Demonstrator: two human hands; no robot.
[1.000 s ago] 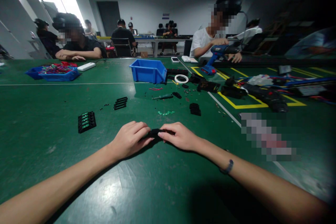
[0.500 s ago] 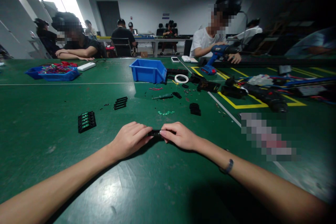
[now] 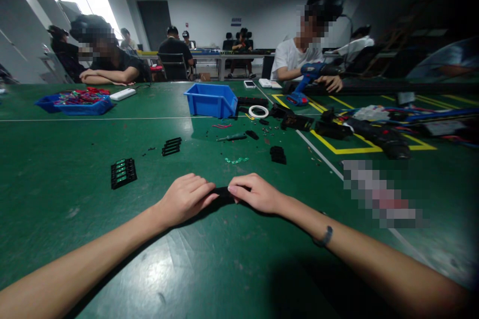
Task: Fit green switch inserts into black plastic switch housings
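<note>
Between my two hands is a small black plastic piece (image 3: 223, 191), held just above the green tabletop. My left hand (image 3: 189, 194) pinches its left end and my right hand (image 3: 254, 193) its right end, so the fingers cover both ends. Left of my hands lies a row of black holders with green circuit boards (image 3: 123, 173). Beyond it are several slim black frames (image 3: 171, 146). Small green boards (image 3: 236, 160) lie in a curved line past my hands, and a stack of black pieces (image 3: 278, 155) is to their right.
A screwdriver (image 3: 232, 137) lies ahead near scattered screws. Behind it stands a blue bin (image 3: 210, 101), with a white ring (image 3: 258, 111) beside it. Blue trays of wires (image 3: 80, 102) sit far left. A co-worker (image 3: 299, 60) sits across, by a blue power drill (image 3: 305, 84).
The black piece has turned between my fingers: a plain dark side now faces up where a hollow with lighter spots showed before. Both hands stay in nearly the same place.
</note>
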